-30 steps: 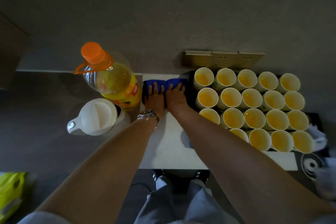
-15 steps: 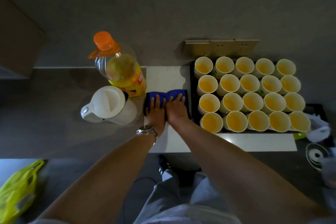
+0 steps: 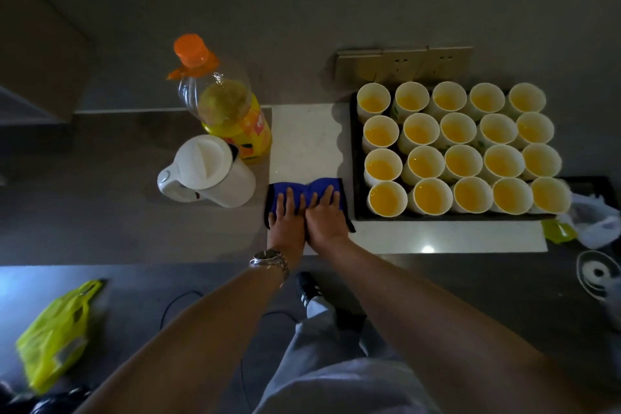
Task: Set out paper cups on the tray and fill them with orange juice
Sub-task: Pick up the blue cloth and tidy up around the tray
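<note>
Both hands and the blue cloth under them have slid toward the near edge of the white countertop strip since the earlier frames, when they lay further back, level with the bottle; a wiping stroke.

Paper cups (image 3: pixel 460 148): twenty, four rows of five, standing upright on the black tray (image 3: pixel 353 158), rims touching or nearly so. Every cup shows orange juice inside; none looks empty. Tray sits on the white countertop (image 3: pixel 304 141), against the wall below a row of sockets (image 3: pixel 403 64).

Juice bottle (image 3: pixel 232 118): upright left of the strip, orange cap on, partly emptied. A white kettle (image 3: pixel 210 171) stands just in front of it, touching or nearly.

Blue cloth (image 3: pixel 305 190): flat on the countertop just left of the tray. Left hand (image 3: pixel 287 215) and right hand (image 3: pixel 324 215) lie side by side on it, palms down, fingers spread and extended. Neither hand is curled around anything; they press, not grip. Watch on the left wrist.

Judgement: setting out and filling appear done; the step in hand is cleanup of spills beside the tray. Next move probably calls for lifting the cloth clear without brushing the tray's left edge, since the nearest cups are full and light.

Yellow bag (image 3: pixel 53 329) on the floor, lower left.
</note>
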`<state>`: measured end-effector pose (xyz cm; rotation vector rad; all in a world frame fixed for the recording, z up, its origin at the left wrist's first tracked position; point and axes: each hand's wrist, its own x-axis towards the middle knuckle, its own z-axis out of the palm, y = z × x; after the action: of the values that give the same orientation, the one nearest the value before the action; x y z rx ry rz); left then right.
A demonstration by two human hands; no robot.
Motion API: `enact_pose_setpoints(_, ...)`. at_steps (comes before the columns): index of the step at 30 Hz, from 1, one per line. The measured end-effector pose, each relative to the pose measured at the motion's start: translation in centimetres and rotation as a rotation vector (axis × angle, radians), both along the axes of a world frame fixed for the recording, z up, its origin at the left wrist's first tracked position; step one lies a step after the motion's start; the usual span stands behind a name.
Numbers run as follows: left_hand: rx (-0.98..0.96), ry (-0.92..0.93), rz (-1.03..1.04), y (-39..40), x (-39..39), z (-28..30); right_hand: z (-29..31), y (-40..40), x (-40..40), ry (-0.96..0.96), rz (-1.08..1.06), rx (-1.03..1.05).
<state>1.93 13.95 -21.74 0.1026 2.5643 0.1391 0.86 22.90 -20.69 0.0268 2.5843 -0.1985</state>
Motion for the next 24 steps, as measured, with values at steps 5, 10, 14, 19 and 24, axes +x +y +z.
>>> enact_pose_setpoints(5, -0.008, 0.015, 0.006, 0.7, 2.4, 0.4, -0.1, 0.7, 2.5, -0.021, 0.031, -0.018)
enact_pose_setpoints(10, -0.074, 0.021, -0.07, 1.3, 4.4, 0.0, -0.1, 2.0, 4.7, -0.009, 0.083, -0.033)
enact_pose_setpoints(14, -0.055, 0.049, -0.113, 1.2, 5.3, -2.2, 0.2, 3.3, 5.5, -0.023, 0.116, -0.046)
enact_pose_setpoints(19, 0.156, 0.063, 0.02, 3.5, 6.4, 0.7, 1.7, 5.2, 6.3, -0.036, 0.214, -0.042)
enact_pose_setpoints(24, 0.214, 0.113, 0.063, 4.9, 7.1, 1.5, 2.2, 7.4, 7.4, 0.047, 0.259, -0.055)
